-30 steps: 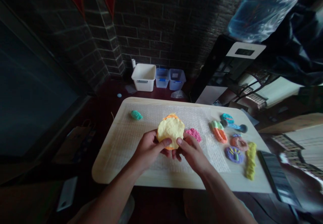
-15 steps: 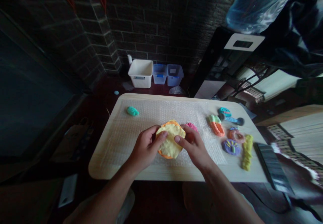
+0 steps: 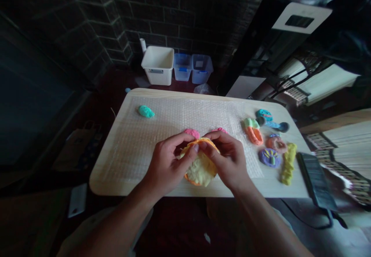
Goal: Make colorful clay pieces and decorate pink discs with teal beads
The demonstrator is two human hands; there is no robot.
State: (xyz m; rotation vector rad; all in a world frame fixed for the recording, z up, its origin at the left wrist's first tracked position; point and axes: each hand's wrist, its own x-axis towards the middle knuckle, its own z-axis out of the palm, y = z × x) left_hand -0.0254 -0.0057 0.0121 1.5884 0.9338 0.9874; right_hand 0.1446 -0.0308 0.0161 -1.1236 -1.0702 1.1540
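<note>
A round, flat disc of modelling clay (image 3: 203, 169), pale yellow with an orange rim, is pinched between both hands above the front of the table. My left hand (image 3: 169, 160) grips its upper left edge, thumb on the yellow face. On the other side my right hand (image 3: 228, 158) holds the upper right edge, its thumb close beside the left one. The fingers behind the disc are hidden. Just beyond the hands lie two pink clay lumps, one by the left fingers (image 3: 191, 133) and one by the right (image 3: 220, 130), both partly covered.
Bubble wrap (image 3: 168, 121) covers much of the table, with a teal clay lump (image 3: 146, 111) at left. Several clay pieces, including a purple disc (image 3: 269, 157) and a yellow-green strip (image 3: 288, 164), lie at right beside a black device (image 3: 315, 179). Bins (image 3: 158, 65) stand behind.
Both thumbs have moved up to the disc's top edge and closer together. The disc's top now tilts or folds. A second pink lump shows by the left fingers. The view has dipped.
</note>
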